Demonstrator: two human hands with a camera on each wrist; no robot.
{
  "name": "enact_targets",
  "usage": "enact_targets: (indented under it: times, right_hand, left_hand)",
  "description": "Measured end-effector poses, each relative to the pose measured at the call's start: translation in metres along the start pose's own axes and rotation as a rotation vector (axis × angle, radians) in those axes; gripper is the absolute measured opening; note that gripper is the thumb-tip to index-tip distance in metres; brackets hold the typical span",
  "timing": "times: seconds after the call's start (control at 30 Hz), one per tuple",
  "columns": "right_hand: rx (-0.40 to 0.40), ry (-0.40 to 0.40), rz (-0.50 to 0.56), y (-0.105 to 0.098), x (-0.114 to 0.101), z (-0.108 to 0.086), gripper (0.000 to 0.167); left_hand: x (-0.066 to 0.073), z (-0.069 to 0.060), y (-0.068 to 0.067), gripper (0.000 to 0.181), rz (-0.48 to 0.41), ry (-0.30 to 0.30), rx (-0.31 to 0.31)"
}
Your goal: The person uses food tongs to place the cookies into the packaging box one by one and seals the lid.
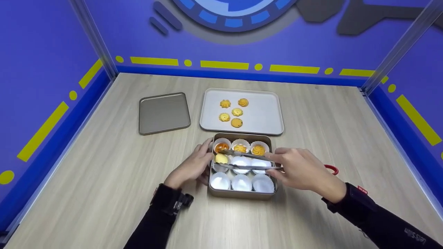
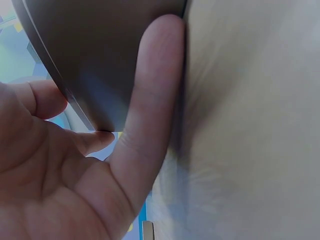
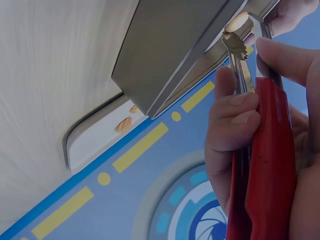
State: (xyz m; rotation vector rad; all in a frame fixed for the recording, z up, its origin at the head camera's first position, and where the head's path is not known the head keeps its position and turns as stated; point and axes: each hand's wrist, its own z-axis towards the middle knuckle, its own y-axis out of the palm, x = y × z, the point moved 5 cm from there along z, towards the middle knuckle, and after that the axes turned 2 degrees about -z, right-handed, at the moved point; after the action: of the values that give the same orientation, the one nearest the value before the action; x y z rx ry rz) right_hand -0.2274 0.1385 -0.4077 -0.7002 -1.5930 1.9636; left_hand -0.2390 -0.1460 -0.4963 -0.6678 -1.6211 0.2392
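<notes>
A square metal tin (image 1: 242,195) holds rows of white paper cups (image 1: 241,182). Its back row bears a glossy orange-centred cookie (image 1: 221,147), a flower-shaped cookie (image 1: 240,148) and a swirled cookie (image 1: 258,150). My right hand (image 1: 299,168) grips metal tongs (image 1: 249,168) by their red handles (image 3: 272,160). The tong tips stand either side of a pale yellow round cookie (image 1: 221,158) at the middle row's left cup; whether they squeeze it, I cannot tell. Against the tin's left wall rests my left hand (image 1: 192,166), one finger (image 2: 155,85) lying straight along the metal near the table.
Behind the tin lies a white tray (image 1: 263,114) with several cookies (image 1: 237,112) on it. A flat grey-brown metal lid or tray (image 1: 164,114) lies at the back left. Blue panels (image 1: 221,48) enclose the wooden table (image 1: 104,166) at the back and sides.
</notes>
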Motion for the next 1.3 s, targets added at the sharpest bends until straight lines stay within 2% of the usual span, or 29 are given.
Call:
enact_targets:
  times: [0.27, 0.73, 1.3]
  right_hand:
    - [0.002, -0.031, -0.025, 0.0016, -0.0033, 0.0015, 0.037]
    - [-0.033, -0.016, -0.054, 0.0049, -0.0048, 0.0037, 0.040]
    - [-0.028, -0.007, -0.008, 0.0040, -0.0030, 0.0024, 0.041]
  left_hand:
    - [0.0020, 0.0000, -0.0013, 0.067, 0.019, 0.034, 0.011]
    - [0.0021, 0.0008, -0.0004, 0.067, 0.015, 0.028, 0.006]
    - [0.0032, -0.0012, -0.0017, 0.067, 0.014, 0.016, 0.014]
